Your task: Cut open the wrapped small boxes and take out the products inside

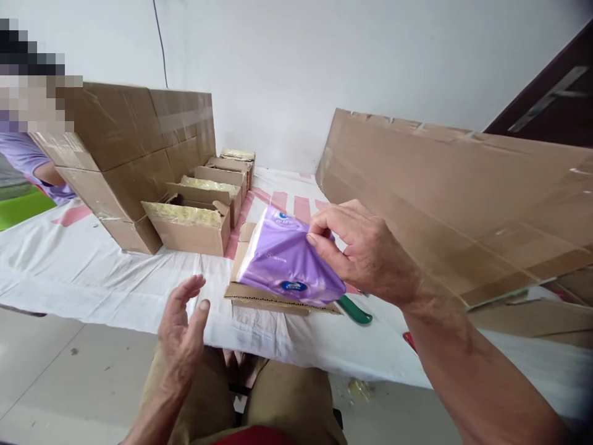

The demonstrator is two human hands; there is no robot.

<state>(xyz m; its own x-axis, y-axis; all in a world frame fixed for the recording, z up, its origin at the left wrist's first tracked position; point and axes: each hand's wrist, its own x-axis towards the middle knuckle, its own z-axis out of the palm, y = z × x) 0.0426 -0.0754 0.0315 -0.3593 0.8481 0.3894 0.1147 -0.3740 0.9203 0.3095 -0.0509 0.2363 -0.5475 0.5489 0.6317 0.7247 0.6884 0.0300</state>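
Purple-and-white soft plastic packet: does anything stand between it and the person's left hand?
Nothing visible blocks the left hand from the packet; the brown cardboard box near the path appears to sit lower.

White lettering (277, 258) and blue oval logos (294, 287) on the purple packet (293, 256), all too small for legibility.

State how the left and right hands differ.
The left hand is empty; the right hand pinches the purple pack. The left hand is open, thumb apart from the fingers; the right hand is closed, thumb pressed on the pack. Both are bare.
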